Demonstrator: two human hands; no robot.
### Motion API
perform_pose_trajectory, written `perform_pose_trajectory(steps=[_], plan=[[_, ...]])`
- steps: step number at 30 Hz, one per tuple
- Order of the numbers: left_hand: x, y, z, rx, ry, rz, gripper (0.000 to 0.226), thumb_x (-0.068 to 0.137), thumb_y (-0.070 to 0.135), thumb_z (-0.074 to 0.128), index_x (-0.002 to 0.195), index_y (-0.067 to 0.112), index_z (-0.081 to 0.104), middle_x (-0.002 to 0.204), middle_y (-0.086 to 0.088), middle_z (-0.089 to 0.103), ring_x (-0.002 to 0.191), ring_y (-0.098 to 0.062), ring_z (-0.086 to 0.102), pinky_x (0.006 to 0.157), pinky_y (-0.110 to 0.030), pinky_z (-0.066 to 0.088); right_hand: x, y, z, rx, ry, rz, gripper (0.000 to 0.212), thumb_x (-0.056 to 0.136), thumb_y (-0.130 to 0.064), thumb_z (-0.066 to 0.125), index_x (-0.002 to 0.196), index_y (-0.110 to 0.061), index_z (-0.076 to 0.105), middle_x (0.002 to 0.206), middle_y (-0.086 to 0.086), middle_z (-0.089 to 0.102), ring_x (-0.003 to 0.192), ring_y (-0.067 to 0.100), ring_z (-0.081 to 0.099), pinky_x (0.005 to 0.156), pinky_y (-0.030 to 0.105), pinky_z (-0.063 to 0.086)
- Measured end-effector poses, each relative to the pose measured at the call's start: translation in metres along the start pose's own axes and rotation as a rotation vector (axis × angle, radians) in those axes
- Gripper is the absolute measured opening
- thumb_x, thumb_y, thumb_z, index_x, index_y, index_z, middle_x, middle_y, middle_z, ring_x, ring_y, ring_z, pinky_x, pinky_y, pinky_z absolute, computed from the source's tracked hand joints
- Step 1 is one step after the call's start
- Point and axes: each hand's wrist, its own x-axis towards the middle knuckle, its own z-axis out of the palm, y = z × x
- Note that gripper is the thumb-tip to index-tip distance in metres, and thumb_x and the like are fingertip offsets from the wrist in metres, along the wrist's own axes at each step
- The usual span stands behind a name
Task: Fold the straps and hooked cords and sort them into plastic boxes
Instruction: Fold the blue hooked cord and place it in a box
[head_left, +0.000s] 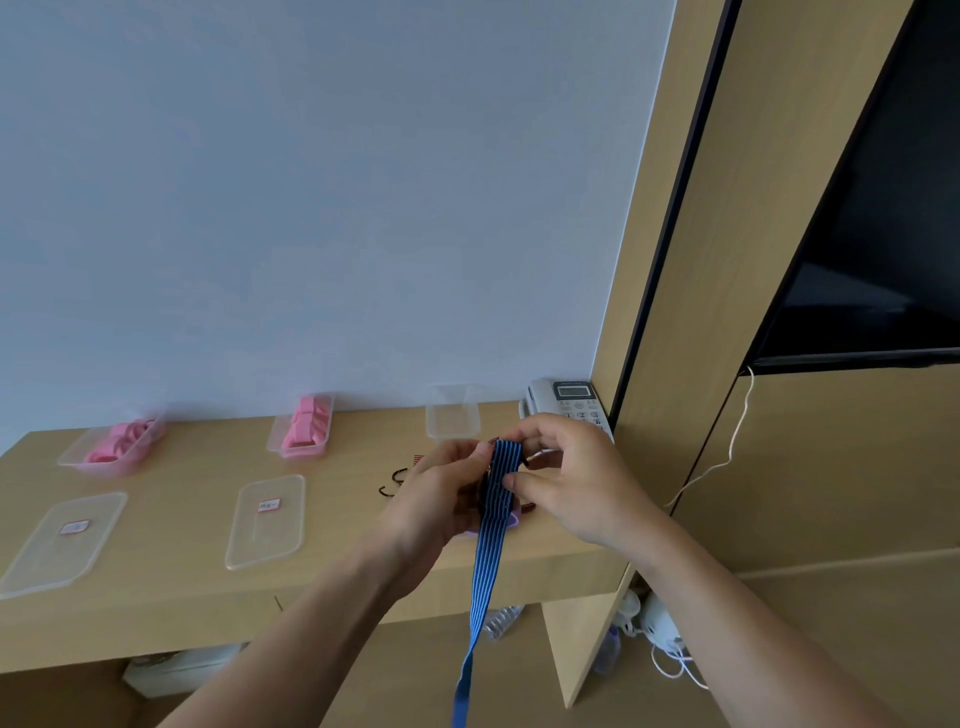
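Near the middle of the frame, a little to the right and low, both hands hold a blue strap (487, 561) with thin dark stripes above the front edge of a wooden desk (176, 519). The left hand (447, 488) has its fingers curled around the upper part of the strap. The right hand (571, 478) pinches the same upper part from the other side, between the thumb and the fingers. The top end of the strap is between the two hands, and the rest hangs down freely in front of the desk to the bottom edge of the frame. Just left of the left hand, some black hooks (392, 483) lie on the desk; the cord they belong to is hidden. At the back of the desk, along the wall, three clear plastic boxes stand in a row. The left box (78, 452) holds rolled pink straps (124, 439), the middle box (275, 439) holds flat folded pink pieces (306, 426), and the right box (452, 413) has nothing inside that I can see. In front of them, two clear lids lie flat, each with a small label: one at the far left (62, 540), one closer to the centre (267, 519). A grey telephone (571, 397) stands in the corner behind the right hand. In the upper right of the frame a dark screen (883, 208) is mounted on a wooden panel, and a white cable (730, 457) hangs down below it.
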Motion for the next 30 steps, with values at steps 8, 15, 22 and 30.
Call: perform_pose_trajectory(steps=[8, 15, 22, 30], plan=[[0.001, -0.013, 0.000, 0.095, -0.027, -0.051, 0.036, 0.107, 0.032, 0.048, 0.098, 0.019, 0.080, 0.103, -0.018, 0.078, 0.093, -0.033, 0.072, 0.086, -0.040, 0.059, 0.002, -0.004, -0.003, 0.062, 0.102, -0.019, 0.041, 0.080, 0.002, 0.076, 0.095, -0.036, 0.069, 0.084, -0.009, 0.074, 0.079, 0.002, 0.070, 0.074, 0.016, 0.055], [-0.003, -0.012, 0.004, 0.151, 0.059, -0.069, 0.034, 0.105, 0.038, 0.055, 0.098, 0.016, 0.081, 0.098, -0.015, 0.080, 0.095, -0.038, 0.076, 0.082, -0.040, 0.062, 0.001, -0.004, -0.003, -0.008, 0.222, -0.113, 0.034, 0.079, 0.000, 0.076, 0.102, -0.026, 0.072, 0.088, -0.016, 0.072, 0.081, 0.001, 0.069, 0.073, 0.014, 0.054], [-0.006, -0.008, 0.006, 0.038, 0.052, -0.134, 0.043, 0.099, 0.053, 0.057, 0.098, 0.018, 0.082, 0.104, -0.016, 0.079, 0.097, -0.035, 0.077, 0.086, -0.042, 0.061, -0.007, -0.005, 0.008, -0.193, 0.422, -0.396, 0.030, 0.075, 0.005, 0.079, 0.100, -0.010, 0.074, 0.092, -0.005, 0.074, 0.084, 0.004, 0.068, 0.077, 0.015, 0.055], [-0.003, 0.013, -0.004, -0.109, 0.005, -0.089, 0.033, 0.097, 0.037, 0.062, 0.097, 0.012, 0.083, 0.093, -0.013, 0.077, 0.077, -0.027, 0.076, 0.069, -0.037, 0.061, -0.025, 0.011, 0.025, -0.266, 0.401, -0.625, 0.022, 0.070, 0.005, 0.084, 0.089, -0.006, 0.079, 0.099, 0.004, 0.076, 0.095, 0.011, 0.070, 0.090, 0.020, 0.053]])
